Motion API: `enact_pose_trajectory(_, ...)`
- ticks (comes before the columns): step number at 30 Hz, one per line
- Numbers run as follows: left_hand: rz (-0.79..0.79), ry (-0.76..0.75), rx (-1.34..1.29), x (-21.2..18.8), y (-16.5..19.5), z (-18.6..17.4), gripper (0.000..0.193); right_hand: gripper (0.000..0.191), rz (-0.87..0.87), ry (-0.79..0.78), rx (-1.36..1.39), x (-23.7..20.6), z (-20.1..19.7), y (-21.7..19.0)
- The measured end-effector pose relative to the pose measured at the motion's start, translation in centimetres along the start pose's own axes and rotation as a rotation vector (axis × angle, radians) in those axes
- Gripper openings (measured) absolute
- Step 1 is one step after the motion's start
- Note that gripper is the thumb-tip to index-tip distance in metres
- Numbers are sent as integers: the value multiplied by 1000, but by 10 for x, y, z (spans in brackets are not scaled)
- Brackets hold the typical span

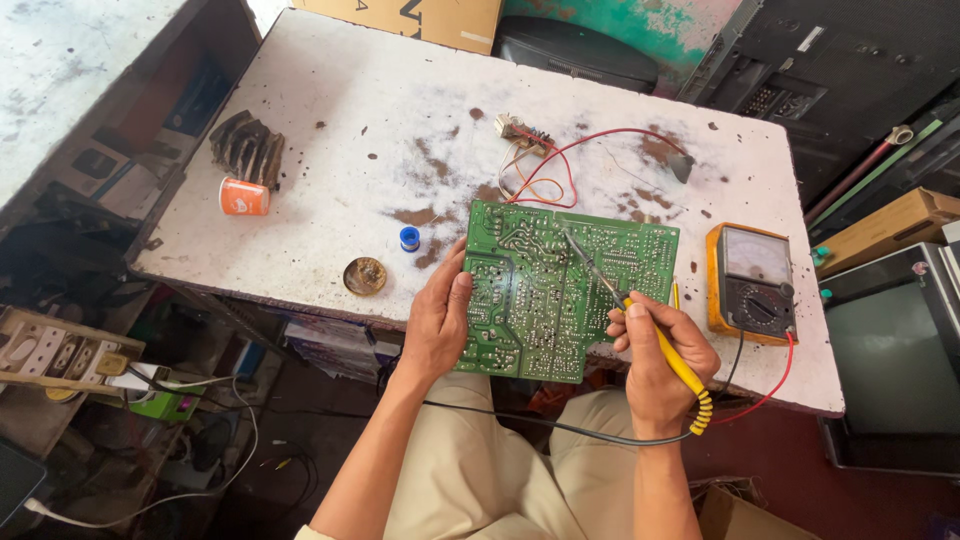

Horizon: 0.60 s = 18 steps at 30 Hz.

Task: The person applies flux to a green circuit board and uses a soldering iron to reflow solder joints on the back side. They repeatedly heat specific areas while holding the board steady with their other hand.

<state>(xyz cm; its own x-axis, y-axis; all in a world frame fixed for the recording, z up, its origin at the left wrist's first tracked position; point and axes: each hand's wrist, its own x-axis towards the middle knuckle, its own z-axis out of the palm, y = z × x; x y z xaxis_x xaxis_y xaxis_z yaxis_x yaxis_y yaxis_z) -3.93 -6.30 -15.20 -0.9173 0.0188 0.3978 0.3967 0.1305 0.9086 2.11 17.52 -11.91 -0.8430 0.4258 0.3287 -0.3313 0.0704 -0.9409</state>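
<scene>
A green circuit board (560, 290) lies solder side up at the near edge of a worn white table (380, 110). My left hand (437, 320) grips the board's left edge, thumb on top. My right hand (655, 365) holds a yellow-handled soldering iron (640, 325) like a pen. Its metal tip rests on the upper middle of the board. The iron's black cord runs across my lap. Red, orange and white wires (545, 170) lead from the board's top edge to a small part farther back.
A yellow analog multimeter (752, 282) sits right of the board, its red and black leads hanging off the edge. A round tin (365, 275), a small blue spool (409, 238), an orange roll (244, 196) and a dark finned part (247, 147) lie left. Screens and boxes crowd the right.
</scene>
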Motion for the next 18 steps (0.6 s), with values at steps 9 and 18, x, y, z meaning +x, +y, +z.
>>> enact_pose_trajectory(9,0,3,3,0,-3,1,39,14,80,54,250,6,-7,21)
enact_pose_trajectory(18,7,0,5,-1,-3,0,39,19,-92,-27,-159,-1,0,-6)
